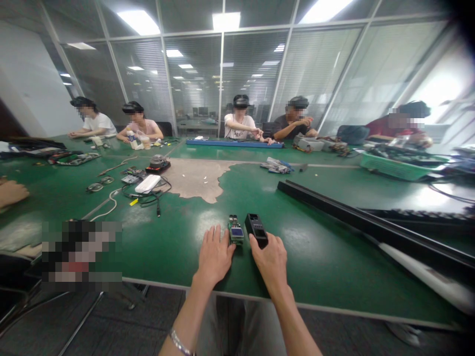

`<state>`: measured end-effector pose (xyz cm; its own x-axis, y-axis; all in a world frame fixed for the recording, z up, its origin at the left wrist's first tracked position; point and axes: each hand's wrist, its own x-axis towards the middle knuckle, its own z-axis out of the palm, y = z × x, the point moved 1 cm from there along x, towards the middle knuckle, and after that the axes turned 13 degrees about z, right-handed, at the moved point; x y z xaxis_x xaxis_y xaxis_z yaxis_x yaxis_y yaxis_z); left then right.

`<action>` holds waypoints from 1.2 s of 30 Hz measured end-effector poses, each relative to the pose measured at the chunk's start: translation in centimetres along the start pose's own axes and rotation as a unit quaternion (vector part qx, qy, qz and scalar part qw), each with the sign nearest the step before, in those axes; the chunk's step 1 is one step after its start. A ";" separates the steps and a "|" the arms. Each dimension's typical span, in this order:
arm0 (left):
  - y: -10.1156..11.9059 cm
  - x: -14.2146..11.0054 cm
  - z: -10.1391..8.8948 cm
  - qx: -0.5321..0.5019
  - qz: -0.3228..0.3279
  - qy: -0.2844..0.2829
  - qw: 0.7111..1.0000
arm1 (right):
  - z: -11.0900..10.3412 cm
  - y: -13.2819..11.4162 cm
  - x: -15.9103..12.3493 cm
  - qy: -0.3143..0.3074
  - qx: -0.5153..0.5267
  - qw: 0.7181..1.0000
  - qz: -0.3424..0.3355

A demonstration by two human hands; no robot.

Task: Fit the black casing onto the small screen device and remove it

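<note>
My left hand (214, 253) lies palm down on the table with its fingers stretched out. Its thumb and forefinger are beside a small green circuit board (236, 239) that carries a little blue-grey screen; whether they touch it I cannot tell. Just to the right is a narrow black plastic casing (256, 228) with cut-outs in its face. My right hand (271, 254) holds the near end of this casing, thumb on its left side and fingers along its right. Board and casing are side by side, slightly apart.
Long black rails (345, 210) stretch across the right side of the green table (178, 247). A white adapter (147, 184) and tangled cables are to the left. Behind them is a bare brown patch (196, 178). Several people sit opposite; a green basket (401, 165) stands far right.
</note>
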<state>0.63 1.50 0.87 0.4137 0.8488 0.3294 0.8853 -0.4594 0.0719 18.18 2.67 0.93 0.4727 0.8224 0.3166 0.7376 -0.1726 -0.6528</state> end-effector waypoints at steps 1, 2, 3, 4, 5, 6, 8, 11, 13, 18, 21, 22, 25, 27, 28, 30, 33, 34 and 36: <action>0.0 0.0 0.0 0.000 0.000 -0.002 1.000 | -0.1 0.0 0.1 0.003 0.006 1.000 -0.003; 0.0 0.0 0.1 0.000 -0.001 -0.003 1.000 | -0.1 -0.1 0.1 0.007 0.011 1.000 -0.006; -0.1 0.0 0.1 0.000 -0.002 -0.003 1.000 | -0.2 -0.2 0.2 0.012 0.016 1.000 -0.009; -0.1 0.0 0.2 -0.001 -0.002 -0.002 1.000 | -0.4 -0.3 0.2 0.017 0.020 1.000 -0.012; -0.1 0.0 0.2 -0.001 -0.003 -0.001 1.000 | -0.5 -0.5 0.3 0.021 0.023 0.999 -0.015; -0.1 0.0 0.3 -0.002 -0.003 0.000 1.000 | -0.7 -0.8 0.3 0.024 0.026 0.999 -0.019; -0.1 0.0 0.3 -0.004 -0.005 0.002 1.000 | -1.1 -1.5 0.4 0.029 0.029 0.999 -0.027; 0.0 -0.1 0.2 -0.009 -0.007 0.004 1.000 | -1.7 -2.9 0.5 0.033 0.034 0.998 -0.038; 0.0 -0.1 0.1 -0.012 -0.006 0.007 1.000 | -2.0 -3.9 0.4 0.034 0.039 0.998 -0.045; -0.1 -0.2 0.2 -0.015 -0.005 0.011 1.000 | -2.1 -6.0 0.0 0.030 0.044 0.997 -0.058; -0.2 -0.2 0.3 -0.018 -0.005 0.010 1.000 | -1.9 -6.7 -0.3 0.017 0.041 0.997 -0.060; -0.2 -0.2 0.3 -0.019 -0.005 0.011 1.000 | -1.7 -6.8 -0.5 0.012 0.040 0.997 -0.059; -0.2 -0.2 0.3 -0.021 -0.006 0.013 1.000 | -1.2 -7.1 -0.8 0.002 0.034 0.998 -0.054; -0.2 -0.2 0.2 -0.022 -0.004 0.012 1.000 | -1.0 -7.1 -1.1 -0.001 0.031 0.998 -0.049; -0.2 -0.2 0.2 -0.022 -0.003 0.011 1.000 | -0.8 -7.2 -1.2 -0.002 0.030 0.998 -0.047; -0.2 -0.3 0.1 -0.022 -0.003 0.009 1.000 | -0.7 -7.2 -1.4 -0.004 0.026 0.999 -0.044; -0.3 -0.2 0.1 -0.023 -0.003 0.010 1.000 | -0.6 -7.5 -1.6 -0.005 0.016 0.999 -0.038; -0.3 -0.2 0.1 -0.024 -0.003 0.010 1.000 | -0.6 -7.6 -1.7 -0.005 0.013 0.999 -0.036; -0.3 -0.2 0.2 -0.024 -0.002 0.012 1.000 | -0.6 -7.9 -1.8 -0.009 0.004 0.999 -0.031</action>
<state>0.29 1.48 0.58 0.4039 0.8449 0.3507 0.8757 -0.4680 0.1188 11.84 2.20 5.92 0.4180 0.8408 0.3439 0.7607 -0.1170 -0.6385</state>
